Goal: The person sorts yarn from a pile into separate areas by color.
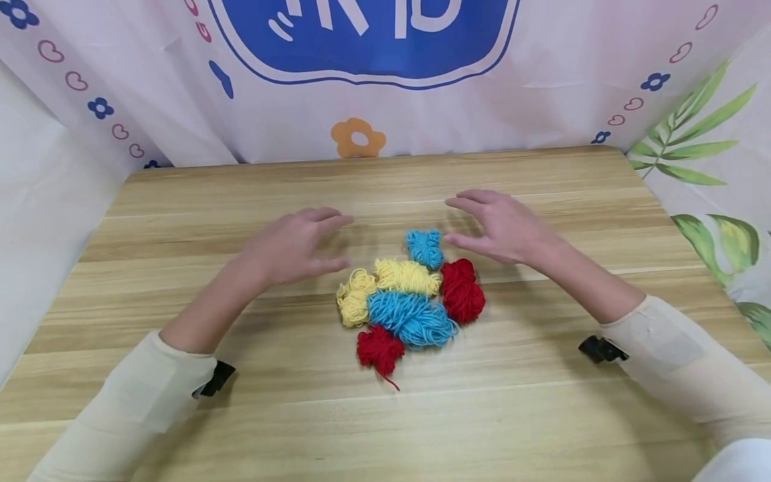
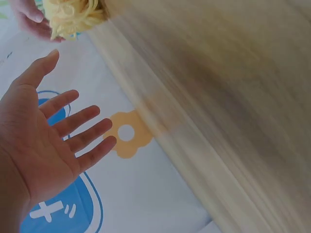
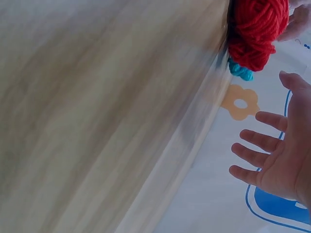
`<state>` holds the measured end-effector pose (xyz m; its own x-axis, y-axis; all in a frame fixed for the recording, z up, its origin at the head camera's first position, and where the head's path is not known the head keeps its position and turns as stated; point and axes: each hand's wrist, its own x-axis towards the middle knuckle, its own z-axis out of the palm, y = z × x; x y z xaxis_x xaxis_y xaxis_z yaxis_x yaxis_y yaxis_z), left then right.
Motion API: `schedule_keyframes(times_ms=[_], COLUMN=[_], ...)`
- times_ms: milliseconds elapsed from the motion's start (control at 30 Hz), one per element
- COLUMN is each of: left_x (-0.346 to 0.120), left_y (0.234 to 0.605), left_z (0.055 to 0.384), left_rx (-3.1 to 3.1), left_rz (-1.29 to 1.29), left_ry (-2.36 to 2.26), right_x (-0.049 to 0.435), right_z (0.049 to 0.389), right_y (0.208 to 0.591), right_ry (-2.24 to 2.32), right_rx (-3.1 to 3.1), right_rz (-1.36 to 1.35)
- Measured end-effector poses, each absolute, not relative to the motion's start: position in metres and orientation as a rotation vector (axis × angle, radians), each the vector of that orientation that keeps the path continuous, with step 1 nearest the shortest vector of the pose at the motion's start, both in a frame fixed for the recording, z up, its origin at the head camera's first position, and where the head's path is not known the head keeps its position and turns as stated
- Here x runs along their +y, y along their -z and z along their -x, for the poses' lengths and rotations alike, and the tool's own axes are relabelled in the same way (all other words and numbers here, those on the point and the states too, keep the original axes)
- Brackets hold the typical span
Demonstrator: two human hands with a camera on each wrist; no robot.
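Several small yarn bundles lie grouped on the wooden table: a small blue one (image 1: 425,248) at the back, a yellow one (image 1: 407,277) before it, a smaller yellow one (image 1: 357,298) at left, a larger blue one (image 1: 412,319) in the middle, a red one (image 1: 462,291) at right, and a small red one (image 1: 380,350) with a loose tail in front. My left hand (image 1: 298,246) hovers at the group's left, fingers spread and holding nothing. On the other side my right hand (image 1: 496,226) is spread too, its thumb close to the small blue bundle; contact cannot be told.
The wooden table (image 1: 271,415) reaches back to a white printed cloth (image 1: 289,120) with a blue sign and an orange flower. Leaf-patterned cloth (image 1: 699,147) hangs at the right. Dark wrist-camera mounts (image 1: 602,349) sit on both sleeves.
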<state>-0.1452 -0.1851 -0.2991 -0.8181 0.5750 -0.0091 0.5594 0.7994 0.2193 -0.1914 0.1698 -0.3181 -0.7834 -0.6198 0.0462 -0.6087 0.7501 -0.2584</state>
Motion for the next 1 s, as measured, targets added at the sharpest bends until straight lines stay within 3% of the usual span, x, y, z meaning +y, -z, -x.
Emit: schedule_keyframes(times_ms=[1000], left_x=[-0.172], left_y=[0.308], left_z=[0.142], left_rx=[2.425], left_rz=[-1.055], left_ry=[-0.763], right_x=[0.143], right_z=[0.179], right_y=[0.321], right_ry=[0.569], right_rx=[2.829], right_rz=[1.230])
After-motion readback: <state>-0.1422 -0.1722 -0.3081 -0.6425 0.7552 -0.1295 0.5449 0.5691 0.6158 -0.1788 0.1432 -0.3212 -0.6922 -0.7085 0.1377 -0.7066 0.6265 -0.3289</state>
